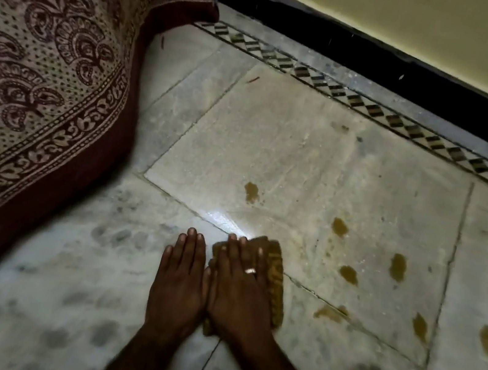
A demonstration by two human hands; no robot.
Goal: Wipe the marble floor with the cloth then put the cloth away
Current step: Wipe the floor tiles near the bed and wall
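Note:
A folded yellow-brown cloth [275, 274] lies on the marble floor [322, 152] near the bottom middle of the view. My right hand [239, 290] presses flat on top of it with straight fingers and hides most of it. My left hand [180, 280] lies flat on the bare floor right beside the right hand, its fingers straight, and it touches the cloth's left edge at most. Several brownish-yellow spill spots [398, 266] dot the tile to the right of the cloth and beyond it.
A bed or sofa draped in a cream and maroon patterned sheet [47, 61] fills the left side and hangs to the floor. A black skirting board [385, 66] and a yellowish wall run along the back, with a diamond inlay border [363, 103] in front.

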